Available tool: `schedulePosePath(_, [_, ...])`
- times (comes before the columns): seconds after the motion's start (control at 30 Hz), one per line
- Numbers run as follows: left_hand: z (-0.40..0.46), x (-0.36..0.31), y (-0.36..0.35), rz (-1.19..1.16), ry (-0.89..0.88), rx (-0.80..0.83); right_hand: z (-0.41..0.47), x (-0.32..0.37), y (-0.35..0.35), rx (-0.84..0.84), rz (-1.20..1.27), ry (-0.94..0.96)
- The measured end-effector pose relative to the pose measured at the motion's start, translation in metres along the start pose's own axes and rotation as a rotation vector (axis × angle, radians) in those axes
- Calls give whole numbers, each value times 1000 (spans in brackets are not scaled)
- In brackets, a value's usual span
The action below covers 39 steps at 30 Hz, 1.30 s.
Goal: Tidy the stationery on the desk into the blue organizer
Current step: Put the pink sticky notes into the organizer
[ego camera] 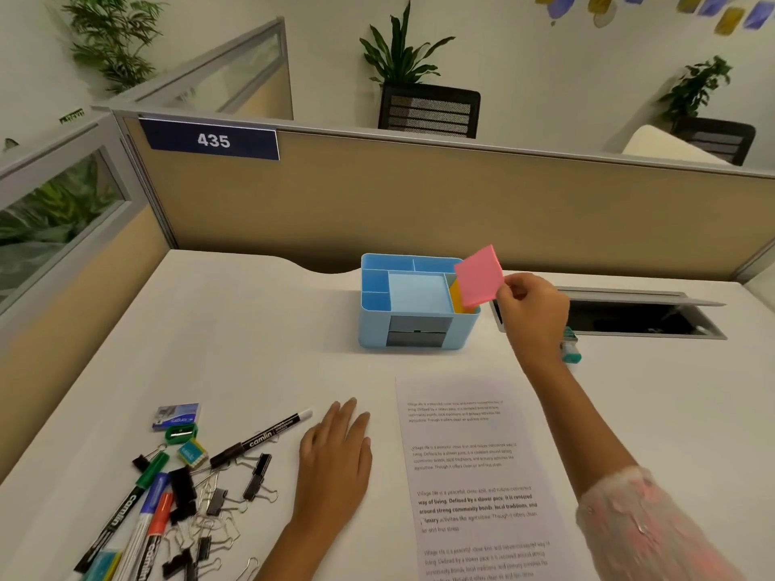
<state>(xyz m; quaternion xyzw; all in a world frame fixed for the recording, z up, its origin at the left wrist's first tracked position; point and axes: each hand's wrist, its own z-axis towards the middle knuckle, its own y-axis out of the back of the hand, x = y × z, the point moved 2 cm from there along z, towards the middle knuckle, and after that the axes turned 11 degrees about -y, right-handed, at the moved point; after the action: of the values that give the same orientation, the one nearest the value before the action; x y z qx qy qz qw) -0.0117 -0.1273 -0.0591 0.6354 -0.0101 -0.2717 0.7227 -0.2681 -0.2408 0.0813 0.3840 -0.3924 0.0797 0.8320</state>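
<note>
The blue organizer (375,325) stands at the back of the desk, with a light blue pad (419,292) in its middle compartment and an orange pad (456,299) upright in its right slot. My right hand (530,310) pinches a pink sticky-note pad (480,275), tilted, just above that right slot. My left hand (335,457) lies flat on the desk, fingers apart, holding nothing. To its left lie several markers (260,440), several black binder clips (256,475), a green sharpener (181,432), an eraser (192,451) and a small blue box (175,415).
A printed sheet (474,475) lies on the desk under my right forearm. A small teal stapler-like item (571,350) sits right of the organizer. An open cable tray (629,318) is cut into the desk at back right. Partition walls (377,203) close off the back and left.
</note>
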Motion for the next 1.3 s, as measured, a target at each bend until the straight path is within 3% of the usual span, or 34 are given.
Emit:
schedulePosePath(0.23, [1,2,-3,7,4,2,18,1,-48,205,-267,-111])
schedulePosePath(0.5, [1,2,-3,4,13,6,16,-5,-76,290,-541,-116])
schedulePosePath(0.7, [1,4,-6,8,12,-5,17,-6,-79,217,-425,-123])
schedulePosePath(1.3, [0,6,-11,13,-15,-77,24,0,-77,264,-468,-195])
